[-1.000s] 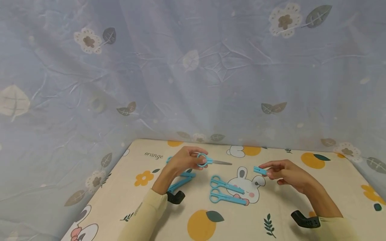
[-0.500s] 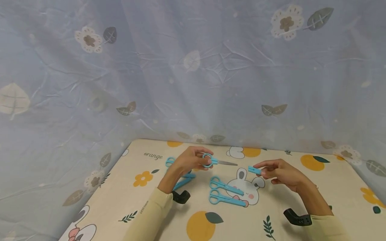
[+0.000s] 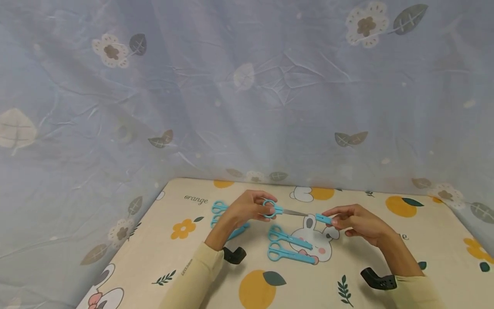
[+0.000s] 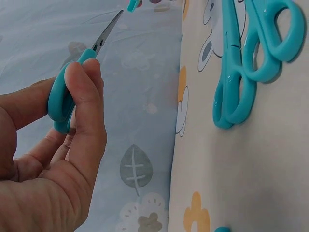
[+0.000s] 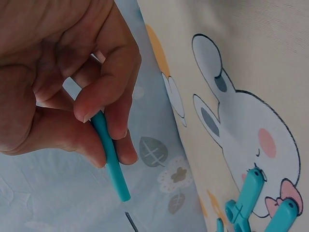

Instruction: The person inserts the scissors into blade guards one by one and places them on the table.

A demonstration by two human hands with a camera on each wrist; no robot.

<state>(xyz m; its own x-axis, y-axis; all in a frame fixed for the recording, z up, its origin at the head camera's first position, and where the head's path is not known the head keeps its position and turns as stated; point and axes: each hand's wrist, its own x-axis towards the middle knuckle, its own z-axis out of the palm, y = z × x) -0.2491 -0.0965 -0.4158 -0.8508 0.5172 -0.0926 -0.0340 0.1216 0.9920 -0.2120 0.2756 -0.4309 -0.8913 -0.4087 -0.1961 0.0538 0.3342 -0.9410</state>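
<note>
My left hand [image 3: 251,208] grips a pair of scissors by its light-blue handles [image 3: 273,209], thumb and fingers around the loops. The bare metal blades [image 4: 107,33] are closed together and point right. My right hand [image 3: 356,221] pinches a light-blue scissors blade cover [image 5: 113,166] between thumb and fingertips. Its free end faces the blade tip, a narrow gap apart, and both are above the table. Below them lie two blue scissors, an upper pair [image 3: 291,237] and a lower pair [image 3: 291,253], side by side with their covers on.
More blue scissors [image 3: 219,207] lie at the left, partly hidden behind my left forearm. Black wrist cameras [image 3: 235,256] hang below both sleeves. The printed cream tablecloth [image 3: 216,279] reaches back to a grey-blue curtain [image 3: 247,128].
My left hand has moved right with the scissors, while the right hand has brought the cover left. The space between blade tip and cover has shrunk.
</note>
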